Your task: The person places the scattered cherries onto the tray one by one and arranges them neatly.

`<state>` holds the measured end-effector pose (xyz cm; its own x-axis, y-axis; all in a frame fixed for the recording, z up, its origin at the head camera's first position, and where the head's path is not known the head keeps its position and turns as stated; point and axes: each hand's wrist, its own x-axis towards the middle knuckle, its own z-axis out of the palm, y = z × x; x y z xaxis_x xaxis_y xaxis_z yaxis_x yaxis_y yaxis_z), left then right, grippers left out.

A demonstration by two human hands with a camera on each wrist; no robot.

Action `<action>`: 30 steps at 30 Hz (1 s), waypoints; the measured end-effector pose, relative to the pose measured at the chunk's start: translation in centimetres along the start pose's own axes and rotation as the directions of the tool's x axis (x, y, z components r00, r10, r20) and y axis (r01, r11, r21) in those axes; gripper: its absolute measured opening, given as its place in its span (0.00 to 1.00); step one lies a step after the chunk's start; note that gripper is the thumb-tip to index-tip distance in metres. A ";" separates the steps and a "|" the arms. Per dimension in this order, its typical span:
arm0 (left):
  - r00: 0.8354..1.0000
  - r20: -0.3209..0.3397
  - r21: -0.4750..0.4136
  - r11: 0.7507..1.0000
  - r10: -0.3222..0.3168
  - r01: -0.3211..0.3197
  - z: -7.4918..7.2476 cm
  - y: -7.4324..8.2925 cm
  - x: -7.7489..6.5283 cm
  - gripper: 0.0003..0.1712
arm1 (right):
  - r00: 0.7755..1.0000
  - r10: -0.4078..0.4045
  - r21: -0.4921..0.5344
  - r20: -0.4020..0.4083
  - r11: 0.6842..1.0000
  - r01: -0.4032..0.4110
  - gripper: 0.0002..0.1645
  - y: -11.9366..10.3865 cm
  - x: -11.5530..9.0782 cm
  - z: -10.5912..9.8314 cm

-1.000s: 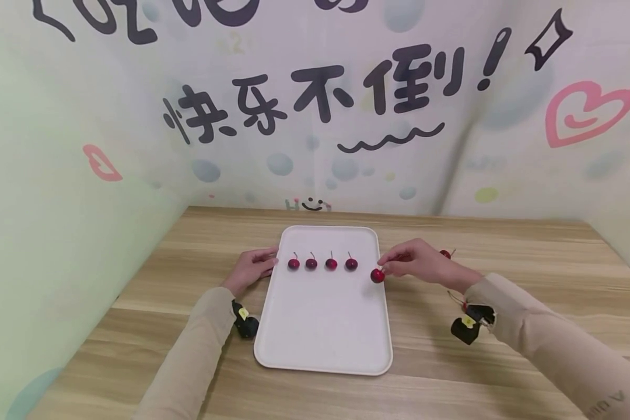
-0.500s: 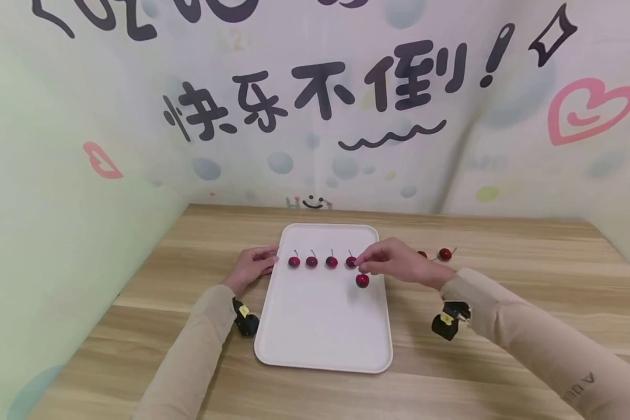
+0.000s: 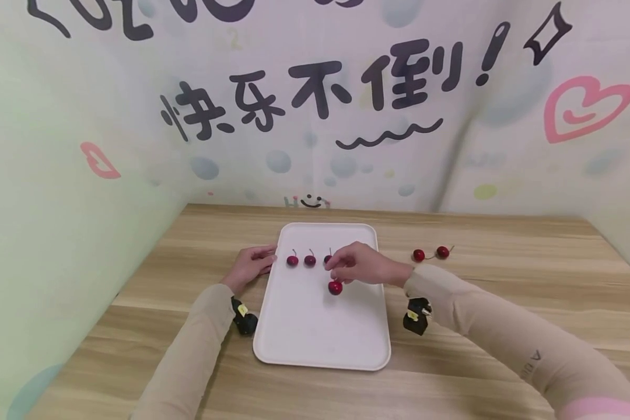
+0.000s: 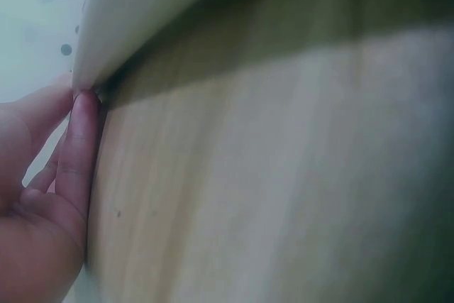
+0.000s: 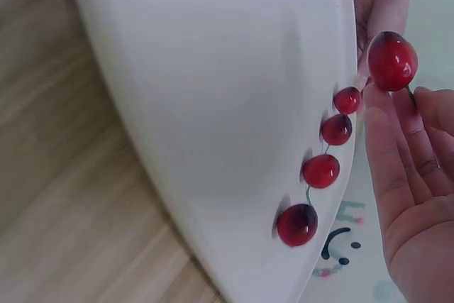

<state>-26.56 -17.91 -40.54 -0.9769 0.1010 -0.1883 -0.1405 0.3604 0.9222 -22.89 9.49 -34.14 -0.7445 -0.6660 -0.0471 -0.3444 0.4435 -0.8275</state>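
My right hand [image 3: 359, 263] is over the white tray [image 3: 315, 335], pinching a red cherry [image 3: 335, 287] by its stem between thumb and fingertips. In the right wrist view this cherry [image 5: 392, 62] hangs from the fingertips, apart from the others. Several dark red cherries [image 5: 320, 171] with stems lie in a row across the tray's far part; in the head view my right hand hides the right end of that row. My left hand [image 3: 249, 265] rests on the table at the tray's left side. Its fingertips touch the rim, as the left wrist view also shows, with the finger [image 4: 79, 143] straight.
Two more cherries [image 3: 419, 255] lie on the wooden table [image 3: 504, 274] to the right of the tray. Behind the table's back edge hangs a white printed backdrop [image 3: 273, 175] with large black characters. Each wrist carries a small black camera [image 3: 416, 317].
My right hand has carried the cherry leftward from the tray's right rim to over its middle, slightly nearer me. Two cherries on the table came into view behind it. My left hand has stayed still.
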 end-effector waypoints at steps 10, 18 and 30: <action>1.000 0.003 0.019 1.000 -0.004 0.004 -0.1 0.0 0.1 0.22 | 0.999 0.050 -0.049 0.021 0.998 -0.049 0.11 -1.3 3.2 2.2; 1.000 0.021 0.011 1.000 -0.008 0.008 -0.1 -0.1 0.1 0.23 | 0.992 0.121 -0.049 0.033 0.992 -0.120 0.11 -2.1 5.3 4.0; 1.000 0.011 0.009 1.000 -0.020 0.020 -0.2 0.1 0.0 0.23 | 0.984 0.178 -0.056 0.003 0.983 -0.177 0.06 -1.7 6.8 6.3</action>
<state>-26.63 -18.06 -40.44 -0.9720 0.1037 -0.2108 -0.1589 0.3709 0.9150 -23.73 0.45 -36.61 -0.7919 -0.5785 -0.1954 -0.2383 0.5875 -0.7734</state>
